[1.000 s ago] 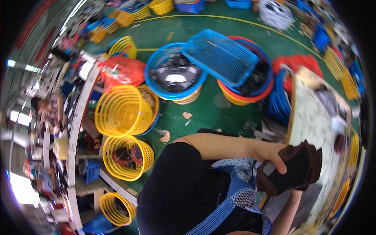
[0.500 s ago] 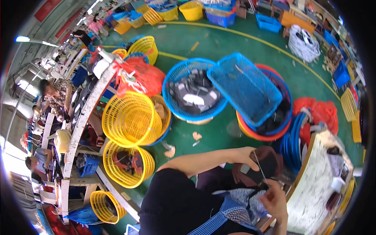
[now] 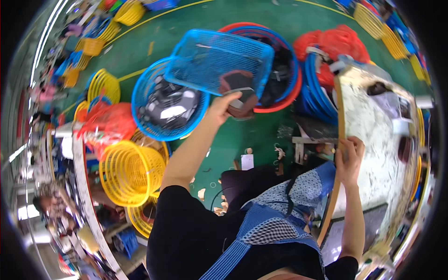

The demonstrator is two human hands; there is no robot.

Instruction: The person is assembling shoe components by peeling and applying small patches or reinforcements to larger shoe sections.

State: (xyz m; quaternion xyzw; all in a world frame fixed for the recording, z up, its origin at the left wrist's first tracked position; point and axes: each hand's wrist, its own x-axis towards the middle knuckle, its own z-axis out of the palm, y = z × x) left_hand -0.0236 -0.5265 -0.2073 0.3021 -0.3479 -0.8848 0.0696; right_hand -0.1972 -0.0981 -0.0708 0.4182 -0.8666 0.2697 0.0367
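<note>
My left hand (image 3: 223, 106) reaches out over the floor and grips a dark brown shoe piece (image 3: 239, 88) with a pale strap. It holds the piece at the lower edge of a blue rectangular mesh basket (image 3: 219, 58), which lies tilted across two round baskets. My right hand (image 3: 349, 156) rests on the wooden edge of the worn white work table (image 3: 373, 135), fingers curled over the rim. I cannot tell whether it holds anything.
A round blue basket (image 3: 154, 130) holds dark parts. A red-rimmed basket (image 3: 284, 98) sits behind the mesh one. Yellow wire baskets (image 3: 128, 175) lie on their sides at left. Red mesh bags (image 3: 338, 42) and blue hoops (image 3: 315, 91) stand by the table. Other people sit far left.
My left hand has swung from near my lap out to the blue mesh basket, carrying the dark piece. My right hand has moved to the table edge. The view turned rightward.
</note>
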